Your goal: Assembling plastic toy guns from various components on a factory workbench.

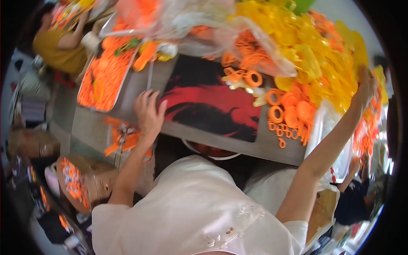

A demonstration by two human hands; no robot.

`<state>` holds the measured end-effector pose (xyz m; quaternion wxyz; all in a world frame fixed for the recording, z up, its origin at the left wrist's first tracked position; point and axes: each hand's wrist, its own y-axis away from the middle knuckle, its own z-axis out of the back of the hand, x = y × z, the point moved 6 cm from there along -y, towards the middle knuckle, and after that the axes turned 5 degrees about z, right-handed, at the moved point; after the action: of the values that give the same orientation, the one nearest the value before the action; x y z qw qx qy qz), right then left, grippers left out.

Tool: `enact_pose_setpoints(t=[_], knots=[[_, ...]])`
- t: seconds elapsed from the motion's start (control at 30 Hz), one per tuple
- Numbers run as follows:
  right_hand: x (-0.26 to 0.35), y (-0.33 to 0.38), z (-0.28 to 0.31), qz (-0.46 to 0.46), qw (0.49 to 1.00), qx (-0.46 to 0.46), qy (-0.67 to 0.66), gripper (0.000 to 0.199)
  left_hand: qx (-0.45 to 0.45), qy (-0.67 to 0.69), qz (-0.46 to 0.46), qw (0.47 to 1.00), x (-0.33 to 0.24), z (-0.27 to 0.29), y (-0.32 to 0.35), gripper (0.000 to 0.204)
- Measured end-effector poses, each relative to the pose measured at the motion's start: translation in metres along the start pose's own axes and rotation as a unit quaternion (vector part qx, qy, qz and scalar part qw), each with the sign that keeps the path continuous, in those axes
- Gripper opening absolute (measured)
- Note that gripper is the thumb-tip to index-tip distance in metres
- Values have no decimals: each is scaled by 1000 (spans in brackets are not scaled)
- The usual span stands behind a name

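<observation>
My left hand [148, 114] rests at the left edge of a black and red mat [212, 100], its fingers spread and holding nothing. Stretched far to the right, my right hand [364, 90] reaches the edge of a big heap of shiny yellow plastic pieces [310, 55]. Its fingers are blurred against the yellow, so a grip on a piece cannot be made out. Right of the mat lie orange rings [275, 114] and flat orange round-ended parts [293, 111]. Smaller orange and pale yellow pieces [242, 83] sit by the mat's upper right corner.
A white tray of thin orange parts [106, 76] stands at the left. Clear plastic bags [263, 46] with orange pieces lie behind the mat. A white-rimmed basin [212, 155] is under the table edge. Cardboard boxes [95, 178] stand lower left. Other people [63, 46] work nearby.
</observation>
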<state>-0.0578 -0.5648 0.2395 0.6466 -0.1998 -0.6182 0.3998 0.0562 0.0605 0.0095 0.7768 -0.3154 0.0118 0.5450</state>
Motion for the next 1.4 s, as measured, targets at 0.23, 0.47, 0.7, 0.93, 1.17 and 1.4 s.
enact_pose_setpoints(t=[0.23,0.47,0.7,0.93,1.17,1.4], knots=[[84,320,-194,-208,848,441,-208,27,-111,53,20,992,10,13,10,32],[169,373,-181,166,932,313,73,35,-164,174,-6,971,30,35,116,18],[176,416,-179,273,884,348,150,35,-157,-19,267,950,194,23,188,21],[174,414,-176,263,893,346,121,34,59,-38,84,994,247,-22,116,28],[178,414,-179,251,899,341,116,30,-19,73,138,987,305,-112,35,40],[183,413,-177,234,904,337,121,29,21,244,74,967,320,-104,33,45]])
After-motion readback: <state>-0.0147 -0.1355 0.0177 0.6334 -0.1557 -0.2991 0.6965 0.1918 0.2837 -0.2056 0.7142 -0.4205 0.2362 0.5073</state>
